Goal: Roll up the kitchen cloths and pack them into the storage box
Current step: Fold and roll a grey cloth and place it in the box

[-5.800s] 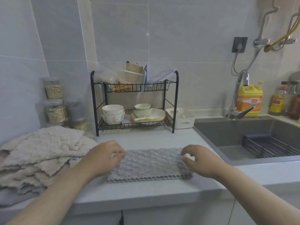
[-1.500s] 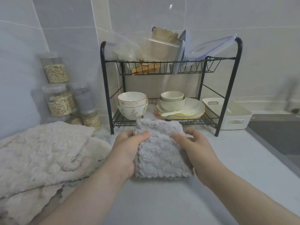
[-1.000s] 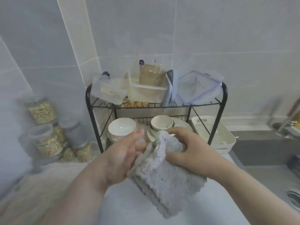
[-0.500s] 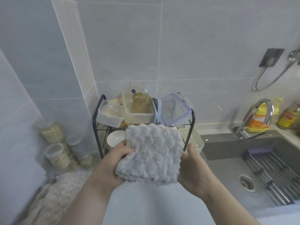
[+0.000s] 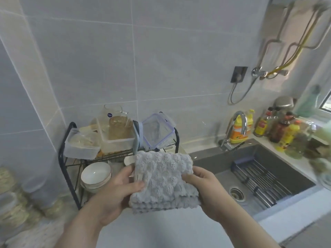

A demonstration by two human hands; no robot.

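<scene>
A folded grey fluffy cloth point(image 5: 161, 178) is held up above the white counter point(image 5: 161, 230), in front of the dish rack. My left hand point(image 5: 116, 192) grips its left edge, thumb on top. My right hand point(image 5: 206, 188) grips the right edge, fingers curled round it. The pile of beige cloths point(image 5: 30, 237) shows only as a blurred corner at the lower left. The white storage box is hidden behind the cloth.
A black two-tier dish rack point(image 5: 71, 158) holds plastic containers on top and bowls point(image 5: 95, 173) below. Jars point(image 5: 10, 203) stand at the left wall. The grey sink point(image 5: 250, 176) with tap point(image 5: 236, 129), detergent and sauce bottles point(image 5: 279, 129) lies to the right.
The cloth went from flat on the counter to folded and lifted in both hands. Over the last half second the view drifted right and the cloth stayed raised between my hands.
</scene>
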